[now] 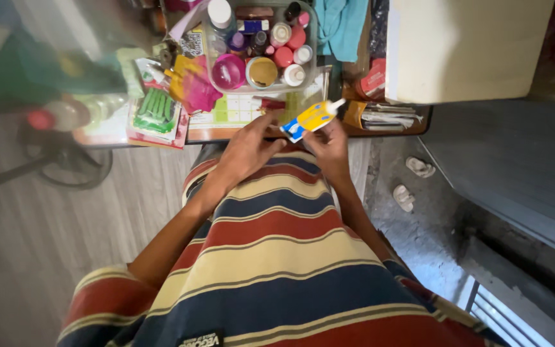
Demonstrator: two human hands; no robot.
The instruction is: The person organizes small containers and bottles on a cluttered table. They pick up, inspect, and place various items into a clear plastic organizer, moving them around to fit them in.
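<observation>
Small yellow-and-blue glue tube (309, 119), white nozzle up-right, tilted, held above table's near edge (226, 135). Right hand (330, 146) fingers pinch tube; left hand (246, 151) fingertips touch its lower blue end.

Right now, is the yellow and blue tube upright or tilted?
Tilted: the tube slants, white cap up-right, between left hand and right hand.

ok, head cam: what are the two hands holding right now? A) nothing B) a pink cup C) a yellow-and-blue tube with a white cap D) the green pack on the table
C: the left hand and right hand both grip the yellow-and-blue tube, its white cap pointing up and to the right above the striped shirt.
</observation>
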